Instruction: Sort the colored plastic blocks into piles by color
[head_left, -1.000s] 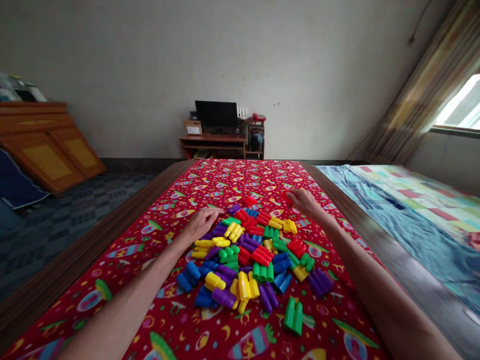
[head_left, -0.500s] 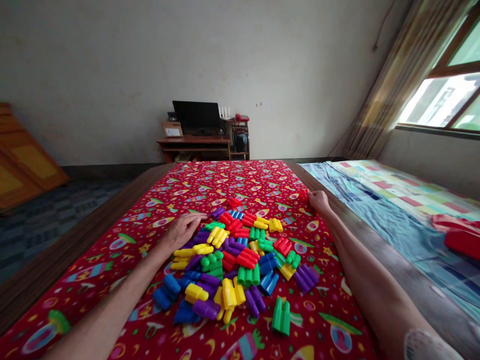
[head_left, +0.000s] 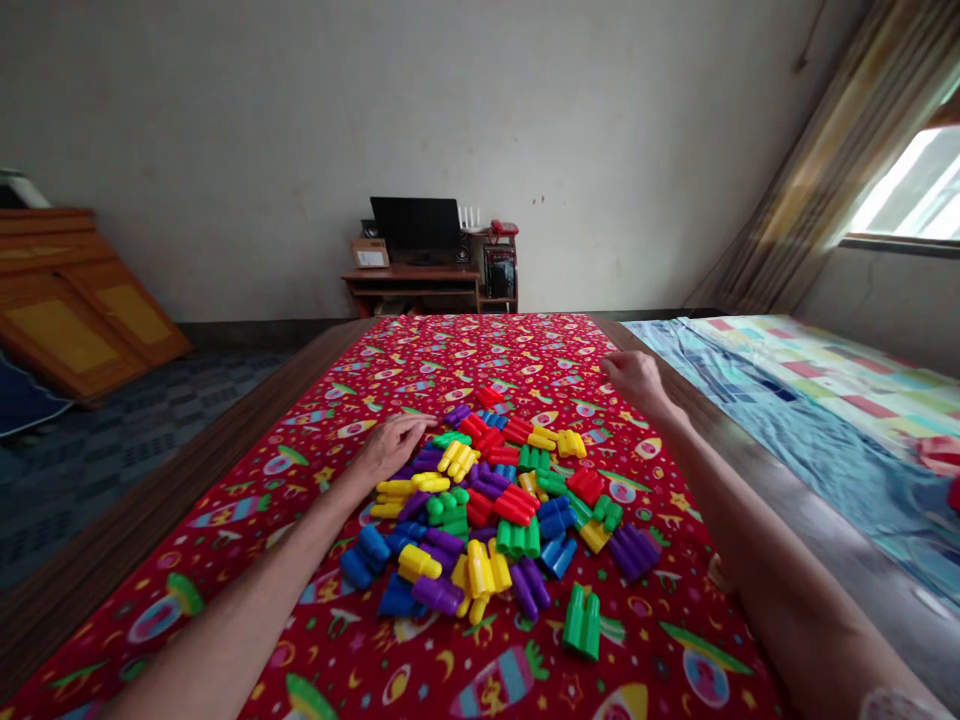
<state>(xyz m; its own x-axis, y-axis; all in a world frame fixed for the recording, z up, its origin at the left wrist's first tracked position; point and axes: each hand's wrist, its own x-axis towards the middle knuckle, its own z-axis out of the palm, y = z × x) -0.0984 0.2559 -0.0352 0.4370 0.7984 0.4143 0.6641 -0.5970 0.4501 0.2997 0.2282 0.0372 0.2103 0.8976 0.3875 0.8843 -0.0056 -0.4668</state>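
Note:
A heap of plastic building blocks (head_left: 495, 500) in red, yellow, green, blue and purple lies on a red patterned cloth (head_left: 450, 350). One green block (head_left: 583, 622) sits apart at the near side. My left hand (head_left: 394, 445) rests palm down at the heap's far left edge, fingers stretched out and touching purple and green pieces. My right hand (head_left: 637, 378) hovers past the heap's far right corner, near the cloth's right edge. Its fingers are curled inward, and I cannot see whether anything is in them.
The cloth covers a long wooden platform with a dark rim (head_left: 750, 450). A pale patchwork blanket (head_left: 810, 400) lies to the right, below a curtain (head_left: 825, 160) and window. A desk with a monitor (head_left: 416, 225) stands at the far wall, a wooden cabinet (head_left: 90, 300) at the left.
My right hand carried a red block from the heap's far side to the cloth's right edge and has now lifted with no block showing. The left hand stayed put. The view swung right, then back.

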